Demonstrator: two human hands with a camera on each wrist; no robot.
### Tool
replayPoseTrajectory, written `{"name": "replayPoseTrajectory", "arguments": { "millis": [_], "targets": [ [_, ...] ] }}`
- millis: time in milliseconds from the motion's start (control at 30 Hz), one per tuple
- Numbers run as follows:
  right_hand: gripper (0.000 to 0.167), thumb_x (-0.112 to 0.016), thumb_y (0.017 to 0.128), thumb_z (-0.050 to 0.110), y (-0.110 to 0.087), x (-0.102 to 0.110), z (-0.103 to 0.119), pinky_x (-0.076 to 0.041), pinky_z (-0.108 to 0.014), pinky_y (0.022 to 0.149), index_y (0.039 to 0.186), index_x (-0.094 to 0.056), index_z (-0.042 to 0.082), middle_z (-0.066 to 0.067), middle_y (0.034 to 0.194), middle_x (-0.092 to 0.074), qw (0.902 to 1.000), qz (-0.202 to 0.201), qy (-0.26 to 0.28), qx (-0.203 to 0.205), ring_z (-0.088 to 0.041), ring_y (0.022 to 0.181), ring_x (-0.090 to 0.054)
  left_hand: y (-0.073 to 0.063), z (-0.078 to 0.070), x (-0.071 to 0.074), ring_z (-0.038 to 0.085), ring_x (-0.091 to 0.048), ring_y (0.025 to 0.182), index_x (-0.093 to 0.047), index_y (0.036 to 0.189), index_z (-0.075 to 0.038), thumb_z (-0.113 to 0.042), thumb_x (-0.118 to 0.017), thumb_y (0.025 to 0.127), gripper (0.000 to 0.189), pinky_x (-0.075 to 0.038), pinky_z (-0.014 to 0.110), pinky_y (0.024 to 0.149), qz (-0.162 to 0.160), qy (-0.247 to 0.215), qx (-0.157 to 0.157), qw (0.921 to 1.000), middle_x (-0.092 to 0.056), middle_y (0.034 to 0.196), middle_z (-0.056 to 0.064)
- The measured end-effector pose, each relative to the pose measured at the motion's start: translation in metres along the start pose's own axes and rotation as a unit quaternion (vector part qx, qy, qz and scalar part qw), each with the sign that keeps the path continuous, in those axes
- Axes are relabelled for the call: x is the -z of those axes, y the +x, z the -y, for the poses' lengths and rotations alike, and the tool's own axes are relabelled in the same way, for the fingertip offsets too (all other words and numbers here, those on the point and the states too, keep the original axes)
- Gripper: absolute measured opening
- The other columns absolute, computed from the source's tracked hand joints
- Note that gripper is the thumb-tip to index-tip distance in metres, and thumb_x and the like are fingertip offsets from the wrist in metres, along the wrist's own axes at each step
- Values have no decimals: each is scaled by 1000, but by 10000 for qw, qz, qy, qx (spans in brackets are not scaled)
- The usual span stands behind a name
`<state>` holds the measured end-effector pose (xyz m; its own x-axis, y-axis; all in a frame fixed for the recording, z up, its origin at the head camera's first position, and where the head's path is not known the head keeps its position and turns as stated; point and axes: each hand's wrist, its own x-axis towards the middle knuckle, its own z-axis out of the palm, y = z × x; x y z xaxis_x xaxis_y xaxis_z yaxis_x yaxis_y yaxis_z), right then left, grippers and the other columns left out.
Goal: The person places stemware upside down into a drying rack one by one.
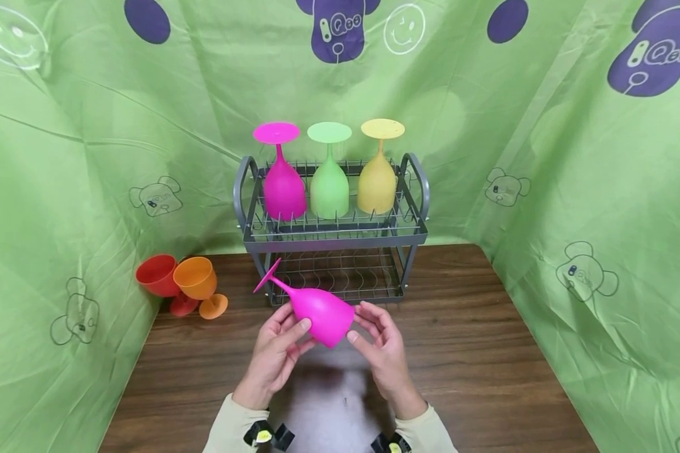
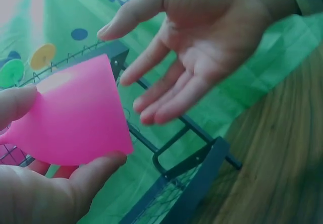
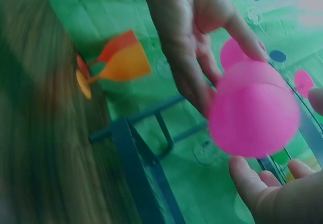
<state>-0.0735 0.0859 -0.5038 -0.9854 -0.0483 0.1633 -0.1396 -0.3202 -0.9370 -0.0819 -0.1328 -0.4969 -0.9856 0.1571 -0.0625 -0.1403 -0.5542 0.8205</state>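
Observation:
A bright pink plastic goblet (image 1: 323, 313) lies tilted in mid-air, its foot up to the left and its rim down to the right. My left hand (image 1: 276, 349) grips its bowl, with the thumb on the near side and fingers beneath. Beside the rim is my right hand (image 1: 386, 355), fingers spread and relaxed. In the left wrist view a gap shows between the right hand (image 2: 202, 47) and the goblet (image 2: 75, 115). From the right wrist view, the goblet's bowl (image 3: 255, 115) hangs between both hands.
Behind the hands stands a grey two-tier dish rack (image 1: 334, 242). Upside down on its top tier are a pink goblet (image 1: 284, 192), a green goblet (image 1: 330, 189) and a yellow goblet (image 1: 377, 185). Red (image 1: 156, 277) and orange (image 1: 196, 280) goblets stand upright at the table's left. Green cloth surrounds the table.

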Motion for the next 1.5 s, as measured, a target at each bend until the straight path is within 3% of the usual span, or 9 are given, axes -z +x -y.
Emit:
{"name": "replayPoseTrajectory", "arguments": {
  "millis": [200,300,433,633,767,933,1133,1300,1500],
  "targets": [
    [58,-73,91,-10,15,29,13,-57,-27,105,144,-50,-8,-9,139,-61,9980,-329,-513,164,-31,132,-63,10,0,0,18,-68,120,-44,155,-5,4,-73,94,68,-65,34,91,-581,555,92,9967,-57,144,12],
    [54,-73,93,-8,23,44,20,-57,-26,105,143,-54,-5,-6,136,-62,9950,-475,-840,247,-28,130,-64,17,2,0,17,-67,119,-47,154,-6,4,-77,91,71,-64,30,89,-842,996,-6,9915,-55,143,15],
    [51,-75,93,-5,37,61,31,-54,-27,109,141,-56,-3,-5,135,-63,9893,-644,-1255,359,-23,128,-65,26,5,-2,19,-67,117,-55,150,-7,1,-84,86,71,-62,24,90,-1067,1815,-303,9771,-60,142,16],
    [55,-76,93,-2,63,78,49,-50,-30,115,144,-54,-3,-18,142,-60,9807,-831,-1683,555,-35,132,-60,45,15,0,31,-64,126,-58,149,-10,-4,-88,84,71,-59,22,92,-1015,2587,-563,9590,-62,147,14],
    [59,-77,93,0,80,86,59,-49,-30,115,147,-52,-1,-25,146,-56,9767,-869,-1830,705,-36,133,-59,57,21,0,30,-62,129,-60,148,-13,-6,-89,83,72,-59,31,97,-1086,3059,-600,9439,-64,145,11],
    [63,-79,93,6,95,92,76,-51,-36,115,150,-53,8,-17,147,-59,9713,-977,-1984,879,-34,134,-60,74,24,-3,29,-62,128,-60,147,-13,-8,-90,82,72,-59,47,102,-1201,3615,-642,9224,-66,140,11],
    [69,-81,91,6,113,91,112,-53,-42,113,153,-50,8,-14,152,-54,9640,-794,-2280,1111,-33,139,-55,95,28,-4,30,-62,129,-60,147,-16,-11,-90,82,72,-60,50,100,-1218,3941,-725,9081,-66,139,11],
    [74,-82,89,4,132,89,143,-53,-37,113,155,-48,7,-11,155,-49,9571,-425,-2573,1265,-32,144,-50,108,32,-5,31,-61,132,-60,147,-18,-14,-91,83,71,-59,52,104,-1166,4188,-782,8971,-64,141,9],
    [75,-84,89,6,144,91,157,-55,-33,111,156,-50,11,-10,155,-47,9442,-1,-3091,1135,-31,146,-48,127,41,-11,32,-62,130,-60,147,-17,-17,-90,84,70,-59,53,104,-1101,4447,-844,8849,-63,140,11]
  ]
}}
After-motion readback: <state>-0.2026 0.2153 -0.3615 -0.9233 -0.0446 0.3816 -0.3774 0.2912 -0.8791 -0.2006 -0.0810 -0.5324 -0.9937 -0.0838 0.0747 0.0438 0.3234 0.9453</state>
